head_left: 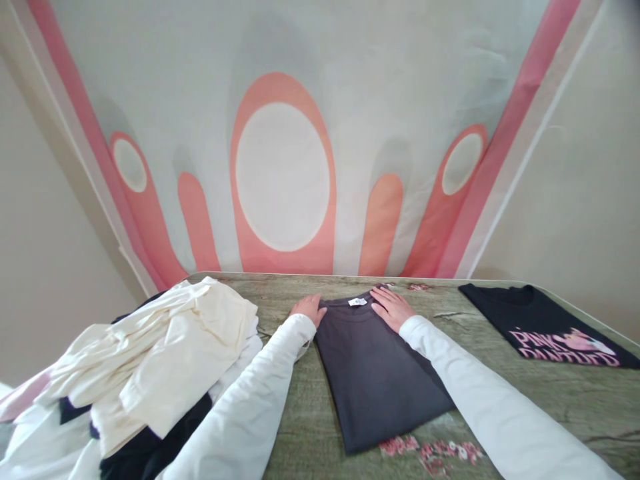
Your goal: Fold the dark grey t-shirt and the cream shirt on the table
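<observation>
A dark grey T-shirt point(375, 373) lies folded on the green patterned table point(550, 393) in front of me, its white neck label at the far end. My left hand point(309, 309) rests at the shirt's far left corner, fingers curled over the edge. My right hand point(391, 308) lies flat on the shirt's far right corner, fingers stretched out. Both my arms are in white sleeves.
A heap of cream, white and dark clothes point(150, 373) covers the table's left side. A folded black shirt with pink lettering point(550, 323) lies at the right. Behind the table hangs a wall cloth with pink ovals point(283, 180).
</observation>
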A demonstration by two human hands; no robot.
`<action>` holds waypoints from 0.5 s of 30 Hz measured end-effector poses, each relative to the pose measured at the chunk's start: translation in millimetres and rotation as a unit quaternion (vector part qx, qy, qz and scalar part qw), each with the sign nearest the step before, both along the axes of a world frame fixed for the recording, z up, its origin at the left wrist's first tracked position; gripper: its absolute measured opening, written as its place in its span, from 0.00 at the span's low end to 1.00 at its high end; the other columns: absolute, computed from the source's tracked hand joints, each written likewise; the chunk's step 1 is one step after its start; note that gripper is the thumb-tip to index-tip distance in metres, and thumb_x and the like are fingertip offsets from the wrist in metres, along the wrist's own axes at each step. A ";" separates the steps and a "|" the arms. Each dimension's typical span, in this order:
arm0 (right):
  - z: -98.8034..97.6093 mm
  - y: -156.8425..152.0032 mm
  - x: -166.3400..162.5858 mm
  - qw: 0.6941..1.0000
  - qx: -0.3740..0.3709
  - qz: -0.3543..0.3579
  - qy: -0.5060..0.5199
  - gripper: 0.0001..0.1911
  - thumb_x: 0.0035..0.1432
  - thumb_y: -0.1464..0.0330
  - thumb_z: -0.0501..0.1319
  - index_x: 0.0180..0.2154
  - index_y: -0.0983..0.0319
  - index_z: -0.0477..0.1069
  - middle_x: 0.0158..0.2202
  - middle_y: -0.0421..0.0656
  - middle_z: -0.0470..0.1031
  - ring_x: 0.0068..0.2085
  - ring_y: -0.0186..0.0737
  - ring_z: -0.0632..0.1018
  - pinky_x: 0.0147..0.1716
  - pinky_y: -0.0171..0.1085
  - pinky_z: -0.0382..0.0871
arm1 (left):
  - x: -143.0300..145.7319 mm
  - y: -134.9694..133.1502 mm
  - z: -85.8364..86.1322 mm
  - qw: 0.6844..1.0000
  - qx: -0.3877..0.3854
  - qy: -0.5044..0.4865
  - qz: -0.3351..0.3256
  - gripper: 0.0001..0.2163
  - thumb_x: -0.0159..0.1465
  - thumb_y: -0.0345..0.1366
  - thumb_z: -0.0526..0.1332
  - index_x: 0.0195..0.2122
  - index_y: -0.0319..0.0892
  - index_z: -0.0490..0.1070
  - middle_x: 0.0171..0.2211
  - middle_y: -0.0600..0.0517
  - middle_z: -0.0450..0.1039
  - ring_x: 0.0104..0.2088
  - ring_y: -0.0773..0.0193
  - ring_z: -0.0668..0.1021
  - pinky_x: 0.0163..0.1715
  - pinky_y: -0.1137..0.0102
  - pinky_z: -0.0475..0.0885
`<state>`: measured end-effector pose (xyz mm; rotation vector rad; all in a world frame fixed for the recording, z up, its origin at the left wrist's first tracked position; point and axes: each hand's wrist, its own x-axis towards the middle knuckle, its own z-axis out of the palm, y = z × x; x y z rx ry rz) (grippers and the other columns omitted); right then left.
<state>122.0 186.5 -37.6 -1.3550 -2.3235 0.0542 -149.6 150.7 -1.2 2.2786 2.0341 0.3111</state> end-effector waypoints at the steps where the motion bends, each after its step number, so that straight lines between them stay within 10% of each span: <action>1: -1.5 2.3 1.4 1.000 0.009 -0.004 0.015 0.23 0.59 0.59 0.46 0.54 0.59 0.60 0.57 0.44 0.59 0.58 0.42 0.57 0.55 0.47 0.52 | -4.6 2.3 3.5 1.000 -0.002 -0.005 0.004 0.22 0.60 0.40 0.53 0.55 0.39 0.57 0.51 0.44 0.64 0.51 0.58 0.67 0.51 0.66 0.60; 6: -6.5 16.8 13.5 0.986 0.026 -0.119 0.109 0.25 0.51 0.64 0.55 0.51 0.68 0.61 0.49 0.54 0.66 0.49 0.45 0.69 0.49 0.44 0.60 | -28.9 8.6 15.3 0.998 -0.033 -0.034 0.040 0.19 0.57 0.44 0.56 0.46 0.37 0.67 0.38 0.47 0.73 0.39 0.61 0.75 0.40 0.72 0.67; 15: 10.2 19.3 42.9 0.962 -0.163 -0.204 0.078 0.29 0.41 0.62 0.64 0.45 0.69 0.65 0.35 0.50 0.74 0.36 0.44 0.74 0.36 0.39 0.65 | -25.2 13.8 9.9 0.994 -0.064 -0.082 0.024 0.18 0.46 0.44 0.64 0.36 0.40 0.72 0.28 0.52 0.73 0.31 0.61 0.74 0.29 0.73 0.65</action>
